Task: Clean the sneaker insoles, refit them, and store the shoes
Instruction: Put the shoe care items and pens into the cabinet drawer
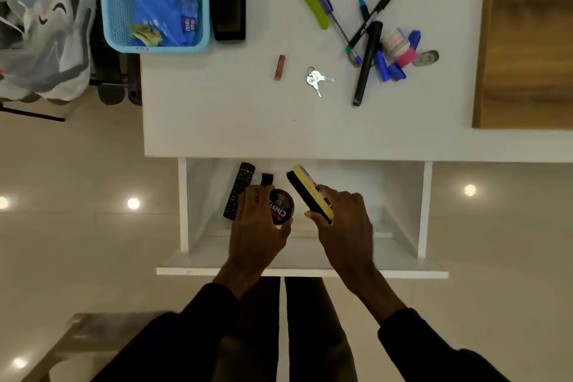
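In the low middle of the frame, the left hand (257, 226) holds a round shoe polish tin (282, 207), its fingers (249, 198) curled round it. The right hand (344, 217) grips a shoe brush (307, 192) with a yellow back, fingers wrapped tight. Both are over an open white drawer (403, 195), where a remote control (238, 191) lies. The sneakers (40, 18) sit in a see-through bag (62, 77) at the upper left, beside the tabletop (217, 108).

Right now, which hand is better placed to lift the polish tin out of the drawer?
Left. The left hand grips the polish tin, fingers and thumb round its rim. The right hand holds the brush and would likely need to set it down first.
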